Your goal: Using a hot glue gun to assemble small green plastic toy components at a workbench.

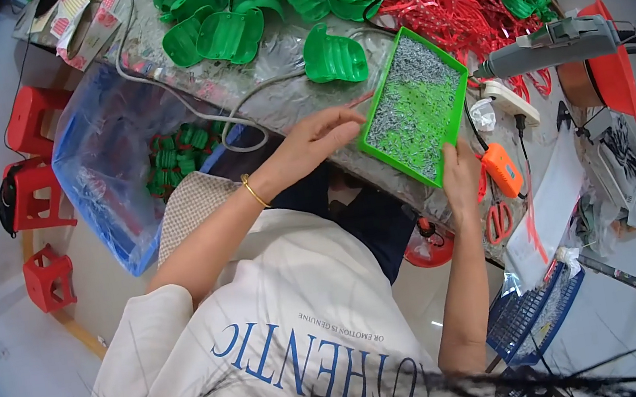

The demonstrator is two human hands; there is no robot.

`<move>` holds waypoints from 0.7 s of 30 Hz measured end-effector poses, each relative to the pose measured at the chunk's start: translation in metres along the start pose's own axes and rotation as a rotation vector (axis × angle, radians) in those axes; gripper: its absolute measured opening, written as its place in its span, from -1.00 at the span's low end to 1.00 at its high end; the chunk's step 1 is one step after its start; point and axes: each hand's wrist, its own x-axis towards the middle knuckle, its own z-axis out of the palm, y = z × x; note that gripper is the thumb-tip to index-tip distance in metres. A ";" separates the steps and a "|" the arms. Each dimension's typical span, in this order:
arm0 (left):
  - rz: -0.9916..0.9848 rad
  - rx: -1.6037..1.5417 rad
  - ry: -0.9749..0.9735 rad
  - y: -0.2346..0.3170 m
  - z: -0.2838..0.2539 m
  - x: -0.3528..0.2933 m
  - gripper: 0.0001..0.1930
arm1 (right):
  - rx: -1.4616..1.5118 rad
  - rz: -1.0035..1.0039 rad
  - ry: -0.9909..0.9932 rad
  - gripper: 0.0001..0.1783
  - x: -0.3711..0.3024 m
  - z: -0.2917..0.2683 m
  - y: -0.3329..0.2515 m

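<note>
A bright green shallow tray [451, 131] filled with small silvery screws [399, 110] lies tilted at the table's near edge. My right hand [461, 174] grips the tray by its near right corner, the thumb side against the rim. At the tray's left side is my left hand [322, 137], fingers stretched out and fairly close together, with nothing visible in it. Its fingertips come close to the rim; whether they touch it I cannot tell. Just beyond the tray sits a single curved green plastic part [335, 56].
Green plastic parts [230, 36] and red straps [438, 15] are heaped at the back. A grey electric screwdriver [556, 43] hangs at the right, above a white power strip [512, 102] and red scissors [498, 222]. At left stands a lined blue bin [74, 143] holding green-and-red pieces.
</note>
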 end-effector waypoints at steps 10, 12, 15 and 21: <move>0.329 -0.456 0.226 0.025 0.013 -0.005 -0.40 | 0.244 0.155 -0.067 -0.64 -0.058 -0.052 -0.006; 0.277 -0.229 0.173 0.024 0.030 0.002 -0.31 | 0.262 0.143 -0.096 -0.65 -0.062 -0.052 -0.019; 0.287 -0.096 0.075 0.034 0.056 0.005 -0.25 | 0.309 0.146 -0.138 -0.66 -0.070 -0.063 -0.028; 0.225 -0.228 0.011 0.023 0.067 0.005 -0.23 | 0.374 0.216 -0.240 -0.67 -0.074 -0.087 -0.039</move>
